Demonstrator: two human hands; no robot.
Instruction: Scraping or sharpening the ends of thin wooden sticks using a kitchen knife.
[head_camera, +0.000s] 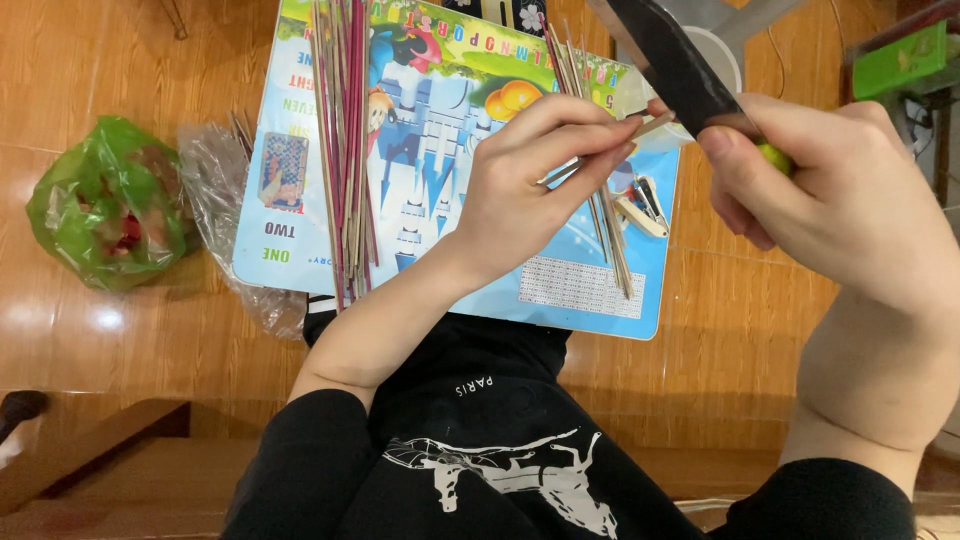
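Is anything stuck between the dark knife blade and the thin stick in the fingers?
Nothing visible. The right hand holds the dark-bladed knife, and its edge meets the tip of the thin pale bamboo stick pinched by the left hand. The other loose sticks lie below, on the colourful picture board.

Black long sleeves pushed up — white horse print on front.

Head view, steeply down, close
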